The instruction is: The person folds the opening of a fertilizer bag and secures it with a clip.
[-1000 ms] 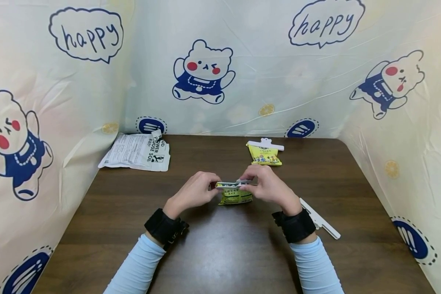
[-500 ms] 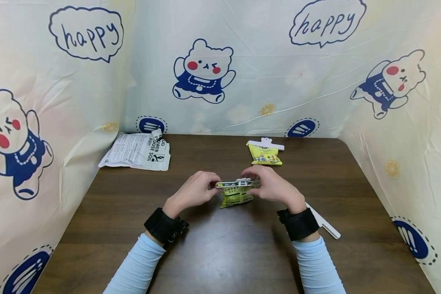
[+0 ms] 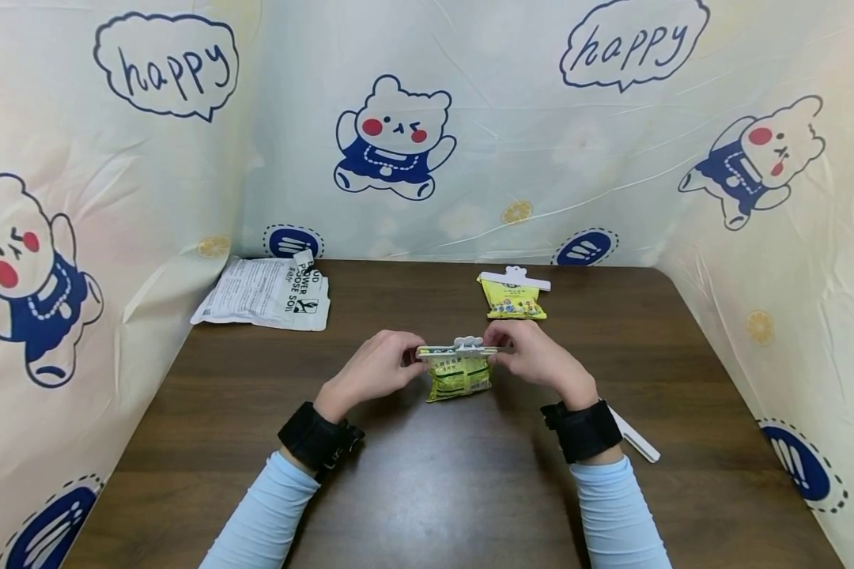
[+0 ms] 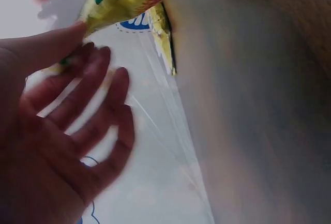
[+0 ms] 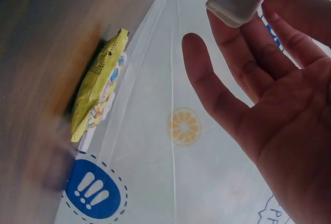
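A small yellow packet (image 3: 460,381) stands between the two hands over the middle of the table. Across its top edge lies a long white bag clip (image 3: 462,352), with its handle tab facing up. My left hand (image 3: 377,365) pinches the packet's upper left corner between thumb and index finger; in the left wrist view the other fingers of that hand (image 4: 77,131) are loosely spread. At the clip's right end, my right hand (image 3: 539,365) holds it. The right wrist view has the white clip end (image 5: 235,1) between thumb and fingers, with the little finger free.
A second yellow packet (image 3: 512,302) with a white clip (image 3: 534,284) along its top lies at the back. A large white printed bag (image 3: 263,294) is at the back left. Another white clip (image 3: 636,438) lies by the right wrist. Printed sheeting surrounds the table.
My right hand has shifted right, off the middle of the clip to its end. The clip now lies across the packet's top with its tab turned into view. My left hand has stayed in place.
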`<control>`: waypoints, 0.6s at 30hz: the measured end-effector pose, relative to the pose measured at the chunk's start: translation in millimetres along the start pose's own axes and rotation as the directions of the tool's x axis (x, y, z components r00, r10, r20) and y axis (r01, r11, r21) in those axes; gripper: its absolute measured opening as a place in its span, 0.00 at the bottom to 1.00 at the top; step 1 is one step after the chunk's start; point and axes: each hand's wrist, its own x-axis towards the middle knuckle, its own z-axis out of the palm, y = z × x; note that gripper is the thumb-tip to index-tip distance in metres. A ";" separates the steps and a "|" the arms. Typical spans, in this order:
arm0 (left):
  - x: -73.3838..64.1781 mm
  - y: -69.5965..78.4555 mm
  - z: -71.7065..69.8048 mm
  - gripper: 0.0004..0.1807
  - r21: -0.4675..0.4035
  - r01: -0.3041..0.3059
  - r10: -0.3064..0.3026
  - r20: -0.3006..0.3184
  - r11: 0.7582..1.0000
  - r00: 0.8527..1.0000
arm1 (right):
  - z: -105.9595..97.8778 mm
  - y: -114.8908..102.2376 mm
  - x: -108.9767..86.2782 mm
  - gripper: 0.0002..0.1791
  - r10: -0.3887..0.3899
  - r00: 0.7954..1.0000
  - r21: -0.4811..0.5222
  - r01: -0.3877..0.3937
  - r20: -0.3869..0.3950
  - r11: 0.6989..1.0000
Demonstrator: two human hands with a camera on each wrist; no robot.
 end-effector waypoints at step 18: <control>-8.6 22.9 12.6 0.20 0.098 -0.086 0.020 0.535 0.991 0.845 | 24.0 17.2 15.8 0.11 0.057 0.996 -0.024 -0.059 -0.072 0.998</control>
